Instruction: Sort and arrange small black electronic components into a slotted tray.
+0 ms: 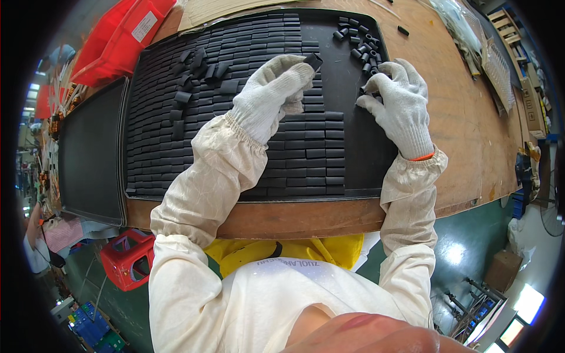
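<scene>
My left hand (273,91), in a white knit glove, pinches a black tube piece (313,60) above a dark tray (362,167). Beneath it, long rows of similar black pieces (306,144) cover most of the tray. Several loose pieces (228,87) lie on top of these rows, left of that hand. Gloved too, my right hand (402,103) is at the tray's right edge, thumb and index finger curled around a small black short tube that is mostly hidden. Just beyond its fingers, several short black tubes (366,52) are scattered in the tray's far right corner.
A second dark tray (91,153) adjoins on the left, with red bins (118,41) behind it. One short tube (403,30) lies on the wooden table (465,141). Clear plastic wrap (462,29) is at the far right. A red stool (126,259) stands below the table's left front.
</scene>
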Demonstrator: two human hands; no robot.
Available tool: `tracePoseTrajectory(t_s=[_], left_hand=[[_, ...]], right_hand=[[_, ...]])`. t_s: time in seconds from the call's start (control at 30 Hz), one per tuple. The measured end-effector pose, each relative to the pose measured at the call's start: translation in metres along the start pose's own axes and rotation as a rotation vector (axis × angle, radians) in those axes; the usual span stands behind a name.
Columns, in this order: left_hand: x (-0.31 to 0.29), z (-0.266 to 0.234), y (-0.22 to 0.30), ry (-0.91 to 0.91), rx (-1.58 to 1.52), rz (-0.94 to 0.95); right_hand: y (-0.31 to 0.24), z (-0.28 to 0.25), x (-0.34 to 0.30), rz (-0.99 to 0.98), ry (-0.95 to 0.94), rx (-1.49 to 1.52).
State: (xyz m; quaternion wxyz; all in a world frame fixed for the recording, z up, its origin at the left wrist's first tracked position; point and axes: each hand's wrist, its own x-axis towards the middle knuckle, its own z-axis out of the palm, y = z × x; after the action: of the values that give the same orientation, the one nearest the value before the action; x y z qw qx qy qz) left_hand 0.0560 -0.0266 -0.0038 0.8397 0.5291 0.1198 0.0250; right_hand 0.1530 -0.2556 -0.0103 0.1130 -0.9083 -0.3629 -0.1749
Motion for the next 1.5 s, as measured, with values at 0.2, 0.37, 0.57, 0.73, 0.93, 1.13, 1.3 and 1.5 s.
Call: tracePoseTrajectory(t_s=[0.2,0.37,0.57,0.73,0.93,1.13,1.3,1.5], left_hand=[[-0.002,0.002,0.000,-0.028,0.126,0.005],[-0.004,0.005,0.001,-0.068,0.250,0.020],[-0.009,0.013,0.005,-0.136,0.515,0.019],[-0.009,0.013,0.004,-0.204,0.402,-0.060],[-0.009,0.011,0.001,-0.204,0.328,-0.088],[-0.009,0.014,0.002,-0.168,0.377,-0.077],[-0.008,0.010,0.001,-0.195,0.299,-0.085],[-0.007,0.008,-0.001,-0.195,0.216,-0.106]], right_hand=[[-0.004,-0.002,-0.002,-0.064,-0.039,0.053],[-0.010,-0.008,0.006,-0.113,0.047,0.154],[-0.023,-0.019,0.002,0.156,0.029,1.229],[-0.026,-0.015,0.001,0.088,0.025,1.216],[-0.024,-0.013,0.000,0.061,0.051,1.169],[-0.025,-0.014,0.002,0.035,0.048,1.170],[-0.033,-0.013,-0.001,0.112,0.075,1.138],[-0.027,-0.010,0.005,-0.090,0.127,0.933]])
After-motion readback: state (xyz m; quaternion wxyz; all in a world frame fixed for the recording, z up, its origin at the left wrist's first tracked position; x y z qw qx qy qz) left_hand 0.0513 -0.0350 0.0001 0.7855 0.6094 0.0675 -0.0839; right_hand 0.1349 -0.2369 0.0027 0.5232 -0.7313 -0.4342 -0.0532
